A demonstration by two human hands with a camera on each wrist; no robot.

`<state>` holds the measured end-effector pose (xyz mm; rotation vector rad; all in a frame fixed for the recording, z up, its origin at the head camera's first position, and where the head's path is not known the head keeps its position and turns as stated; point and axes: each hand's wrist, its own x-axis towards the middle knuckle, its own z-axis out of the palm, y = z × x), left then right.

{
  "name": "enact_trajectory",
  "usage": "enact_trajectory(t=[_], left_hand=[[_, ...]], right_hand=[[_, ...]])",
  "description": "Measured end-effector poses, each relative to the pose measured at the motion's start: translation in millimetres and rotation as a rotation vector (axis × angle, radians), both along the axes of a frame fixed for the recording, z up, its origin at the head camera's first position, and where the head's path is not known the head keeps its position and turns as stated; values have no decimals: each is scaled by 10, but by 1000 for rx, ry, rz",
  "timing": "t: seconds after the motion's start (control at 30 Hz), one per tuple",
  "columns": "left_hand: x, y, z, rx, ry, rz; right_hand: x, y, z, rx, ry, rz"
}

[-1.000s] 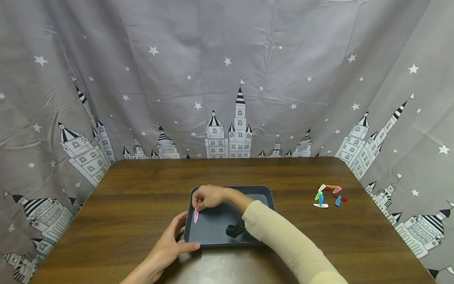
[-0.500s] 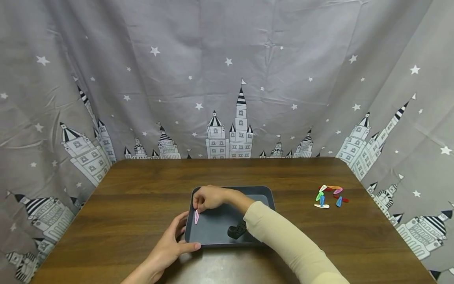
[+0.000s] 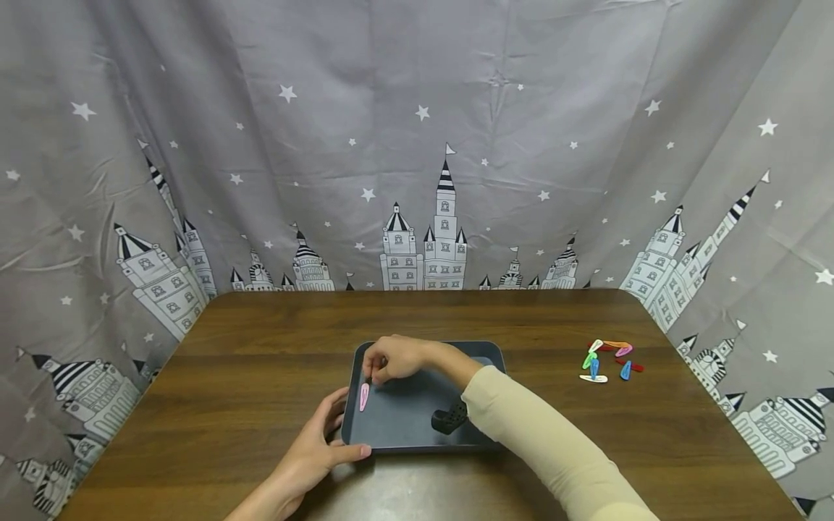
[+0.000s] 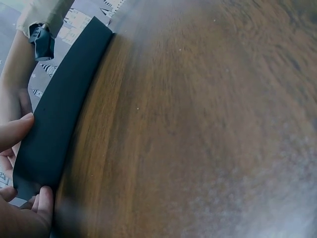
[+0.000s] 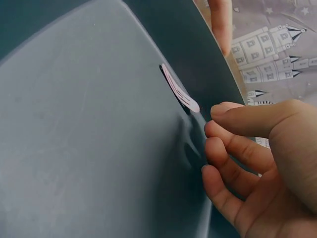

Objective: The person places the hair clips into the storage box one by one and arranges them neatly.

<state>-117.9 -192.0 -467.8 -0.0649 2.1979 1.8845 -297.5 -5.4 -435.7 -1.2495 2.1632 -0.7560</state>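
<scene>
Lying at 9 o'clock on the floor of the dark grey tray (image 3: 417, 405), with 12 pointing away from the person, a pink hair clip (image 3: 364, 397) is resting just beside the side wall, its length running roughly from 12 to 6. The right hand (image 3: 397, 357) is hovering off its 12 o'clock end; thumb and fingers are curving loosely together and gripping nothing, and a slight gap is showing between the fingertips (image 5: 218, 111) and the clip. The left hand (image 3: 319, 445) is gripping the tray's corner at 8 o'clock, thumb lying along the near wall, other fingers curling round the outer side.

By its looks, the clip is probably behaving as a very light, stiff, smooth piece, sturdy enough for firm handling but prone to sliding. Its thin edge is offering little to catch, and the wall is crowding fingers from 9 o'clock, so pinching across the long sides near the broader, rounded end seems surest. The tray is looking rigid and likely needing that steadying corner hold.

Between 2 and 3 o'clock from the tray, a loose cluster of coloured clips (image 3: 594, 367) is lying on the wooden table (image 3: 247, 362).
</scene>
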Motion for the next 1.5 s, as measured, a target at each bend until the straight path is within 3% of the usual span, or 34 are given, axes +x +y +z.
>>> enact_trajectory(t=[0.63, 1.5], left_hand=[[-14, 18, -1, -28, 7, 25], [7, 6, 17, -36, -5, 19]], right_hand=[[-27, 458, 293, 0, 51, -25], [-44, 1354, 445, -11, 53, -140]])
